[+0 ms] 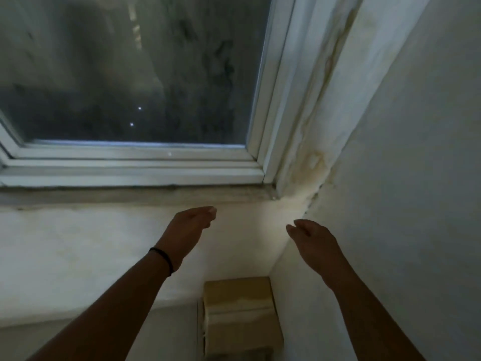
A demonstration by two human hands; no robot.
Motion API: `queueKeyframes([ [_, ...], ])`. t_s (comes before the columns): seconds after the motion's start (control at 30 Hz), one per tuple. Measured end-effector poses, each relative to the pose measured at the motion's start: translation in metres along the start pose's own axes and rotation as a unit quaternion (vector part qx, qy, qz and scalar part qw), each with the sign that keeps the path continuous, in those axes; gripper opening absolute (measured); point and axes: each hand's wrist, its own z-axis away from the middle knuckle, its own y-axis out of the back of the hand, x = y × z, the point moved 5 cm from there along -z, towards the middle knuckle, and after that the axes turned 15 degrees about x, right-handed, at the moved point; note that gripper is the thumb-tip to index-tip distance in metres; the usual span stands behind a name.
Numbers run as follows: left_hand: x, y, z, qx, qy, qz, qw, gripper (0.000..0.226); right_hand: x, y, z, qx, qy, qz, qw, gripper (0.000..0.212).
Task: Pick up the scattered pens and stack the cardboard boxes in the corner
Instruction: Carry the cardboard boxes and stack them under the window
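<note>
Both grips are released and hold nothing: the left hand (191, 225) and right hand (311, 239) reach out apart, fingers loose, in the open air before the windowsill (78, 246). Below them, one stack of cardboard boxes (239, 313) sits wedged in the corner, against the right wall (403, 191). One window (130, 74) rises above.

Cardboard boxes (240, 313) sat stacked in the right corner below me, tight against the right wall (390, 204). What they stood on was hidden from me. Pale window ledge (78, 256) to their left carried nothing I could see.
</note>
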Motion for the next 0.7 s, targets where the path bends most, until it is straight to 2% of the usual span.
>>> queueKeyframes([
  [0.13,0.048,0.021,0.005,0.019,-0.061,0.025,0.998,0.022,-0.042,0.031,0.006,0.045,0.030,-0.029,0.998,0.041],
  [0.27,0.081,0.047,0.012,0.060,-0.096,0.046,0.992,0.031,-0.077,0.049,0.014,0.076,0.073,-0.066,0.992,0.035],
  [0.37,0.091,0.065,0.022,0.095,-0.103,0.064,0.988,0.026,-0.096,0.052,0.020,0.075,0.091,-0.078,0.990,0.036],
  [0.53,0.080,0.109,0.060,0.186,-0.087,0.098,0.974,0.025,-0.123,0.035,0.035,0.029,0.152,-0.071,0.985,0.044],
  [0.7,0.040,0.168,0.124,0.298,-0.051,0.112,0.947,0.023,-0.148,-0.007,0.087,-0.085,0.202,-0.079,0.973,0.049],
])
